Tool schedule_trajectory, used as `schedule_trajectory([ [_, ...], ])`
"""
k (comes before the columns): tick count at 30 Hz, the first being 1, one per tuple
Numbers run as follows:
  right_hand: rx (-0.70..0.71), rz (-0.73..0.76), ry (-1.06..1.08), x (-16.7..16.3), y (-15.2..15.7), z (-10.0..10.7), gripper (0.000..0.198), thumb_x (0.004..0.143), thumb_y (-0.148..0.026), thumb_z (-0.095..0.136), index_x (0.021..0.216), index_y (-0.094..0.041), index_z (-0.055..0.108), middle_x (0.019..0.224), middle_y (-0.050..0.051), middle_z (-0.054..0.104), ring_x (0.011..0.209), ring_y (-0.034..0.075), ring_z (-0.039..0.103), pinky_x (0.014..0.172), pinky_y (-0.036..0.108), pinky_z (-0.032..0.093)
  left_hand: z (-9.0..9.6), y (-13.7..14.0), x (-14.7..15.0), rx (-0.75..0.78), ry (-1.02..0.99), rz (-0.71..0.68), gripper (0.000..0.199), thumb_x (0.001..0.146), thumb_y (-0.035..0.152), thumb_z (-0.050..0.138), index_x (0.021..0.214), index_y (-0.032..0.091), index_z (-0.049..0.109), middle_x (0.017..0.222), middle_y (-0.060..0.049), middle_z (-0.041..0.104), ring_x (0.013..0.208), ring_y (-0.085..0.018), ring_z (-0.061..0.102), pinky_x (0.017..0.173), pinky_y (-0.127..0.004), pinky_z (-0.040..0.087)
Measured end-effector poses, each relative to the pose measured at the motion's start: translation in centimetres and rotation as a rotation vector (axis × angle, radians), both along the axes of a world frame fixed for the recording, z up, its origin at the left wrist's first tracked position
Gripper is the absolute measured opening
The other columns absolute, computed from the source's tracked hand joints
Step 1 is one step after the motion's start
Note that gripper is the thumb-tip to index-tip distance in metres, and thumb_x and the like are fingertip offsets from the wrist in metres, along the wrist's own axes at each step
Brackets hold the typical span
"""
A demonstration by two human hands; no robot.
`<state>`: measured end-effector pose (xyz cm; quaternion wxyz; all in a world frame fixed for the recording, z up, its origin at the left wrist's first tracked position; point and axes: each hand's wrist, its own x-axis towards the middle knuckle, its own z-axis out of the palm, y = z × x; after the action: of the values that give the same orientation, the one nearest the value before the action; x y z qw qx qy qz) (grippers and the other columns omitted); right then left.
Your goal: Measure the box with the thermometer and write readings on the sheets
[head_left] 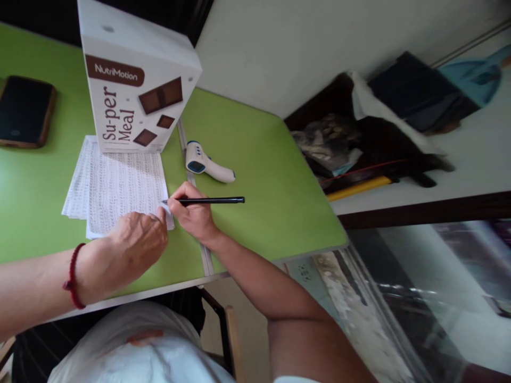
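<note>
My right hand [194, 215] is closed around a slim black pen [217, 200], its tip at the right edge of a sheet of paper [120, 186] covered in dense rows of small handwriting. The pen lies nearly level, its back end pointing right. Just left of it, my left hand [133, 242] rests on the lower part of the sheet, fingers bent and partly hidden, one fingertip close to the pen tip. Around that wrist is a red braided bracelet [73, 276]. More written sheets [75, 194] stick out underneath on the left.
A white NutriMotion box [136, 90] stands at the top of the sheets. A white and blue infrared thermometer [207, 164] lies right of the paper. On the far left is a dark phone [26, 111]. The green table [271, 175] ends near a cluttered dark container [331, 133].
</note>
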<state>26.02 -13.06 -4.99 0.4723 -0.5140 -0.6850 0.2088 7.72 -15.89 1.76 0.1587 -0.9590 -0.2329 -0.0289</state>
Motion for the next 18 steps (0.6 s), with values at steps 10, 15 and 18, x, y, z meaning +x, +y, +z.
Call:
schedule_trajectory([
  [10, -0.021, 0.025, 0.001, 0.1, -0.1, 0.1, 0.019, 0.08, -0.025, 0.056, 0.065, -0.023, 0.044, 0.055, -0.007, 0.048, 0.051, 0.009, 0.044, 0.051, 0.023, 0.04, 0.1, -0.1, 0.3, -0.017, 0.067, 0.013, 0.029, 0.087, -0.003, 0.045, 0.105, 0.007, 0.064, 0.068, -0.004, 0.06, 0.06, -0.014, 0.056, 0.052, -0.027, 0.035],
  [15, 0.02, -0.003, 0.066, 0.3, 0.0, 0.3, 0.017, 0.079, -0.025, 0.055, 0.065, -0.022, 0.046, 0.056, -0.006, 0.048, 0.052, 0.009, 0.044, 0.052, 0.023, 0.039, 0.3, 0.2, 0.5, -0.034, 0.119, 0.027, 0.04, 0.082, -0.006, 0.042, 0.116, 0.006, 0.059, 0.068, -0.004, 0.061, 0.059, -0.014, 0.057, 0.05, -0.026, 0.035],
  [18, 0.023, -0.019, 0.062, 0.4, 0.1, 0.2, 0.017, 0.079, -0.024, 0.056, 0.065, -0.022, 0.046, 0.056, -0.006, 0.047, 0.052, 0.009, 0.043, 0.052, 0.023, 0.039, -0.4, 0.2, 0.3, 0.023, 0.078, -0.004, 0.043, 0.08, -0.006, 0.042, 0.12, 0.003, 0.056, 0.066, -0.003, 0.059, 0.058, -0.015, 0.057, 0.05, -0.027, 0.036],
])
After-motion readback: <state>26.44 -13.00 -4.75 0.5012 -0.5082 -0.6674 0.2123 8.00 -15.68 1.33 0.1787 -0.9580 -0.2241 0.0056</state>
